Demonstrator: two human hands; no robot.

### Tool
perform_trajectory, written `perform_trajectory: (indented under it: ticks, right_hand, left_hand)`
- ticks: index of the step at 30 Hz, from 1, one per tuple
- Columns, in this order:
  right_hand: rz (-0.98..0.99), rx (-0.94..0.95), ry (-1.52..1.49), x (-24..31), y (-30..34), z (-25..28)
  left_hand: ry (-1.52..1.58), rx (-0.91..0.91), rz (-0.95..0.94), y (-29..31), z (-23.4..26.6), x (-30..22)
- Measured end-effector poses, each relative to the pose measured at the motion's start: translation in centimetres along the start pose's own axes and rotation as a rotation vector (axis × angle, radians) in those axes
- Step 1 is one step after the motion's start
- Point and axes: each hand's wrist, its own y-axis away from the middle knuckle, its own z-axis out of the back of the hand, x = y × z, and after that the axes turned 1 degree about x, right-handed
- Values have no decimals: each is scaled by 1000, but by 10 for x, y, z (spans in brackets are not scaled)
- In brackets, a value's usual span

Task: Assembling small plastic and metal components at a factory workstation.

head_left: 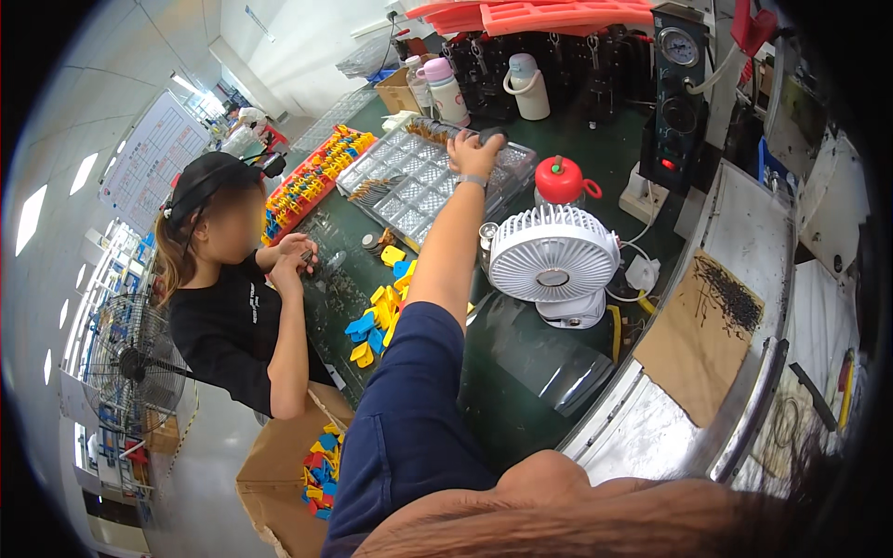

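- Far left, about 9 o'clock: a standing floor fan [130,358] behind a co-worker [228,316] in a black top and black cap, who faces the green workbench [521,372].
- Co-worker's two hands [296,256] meet at the bench edge, fingers bunched over something too small to tell.
- Lower left, 7 o'clock: an open cardboard box [279,465] on the floor holding blue, yellow and red plastic pieces.
- Upper left of centre, 11 o'clock: a red rack [312,181] filled with coloured clips, just beside the clear compartment tray [409,181].
- Centre: loose yellow and blue plastic pieces [377,316] scattered on the bench.
- Left hand [473,153], arm in a blue sleeve stretched away toward 12 o'clock, fingers curled tight around a dark cylindrical object [460,133] lying over the far rim of the tray; a band on the wrist.
- Right of centre: a white desk fan [555,260]; behind it a red round-lidded container [561,181].
- Top, 12 to 1 o'clock: two drinking bottles [446,93], then a black control box with a pressure gauge [679,93].
- Right, 3 o'clock: a cardboard sheet [698,335] bearing a pile of small dark parts.
- Right hand: not in view.
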Motion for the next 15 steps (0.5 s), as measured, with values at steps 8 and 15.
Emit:
perform_trajectory:
  ticks: [8,15]
  right_hand:
    - [-19,-108,82,3,-8,-13]
    - [-14,-324,148,-27,-113,-7]
  left_hand:
    - [1091,51,368,-16,41,-21]
    - [1482,107,460,-41,150,-22]
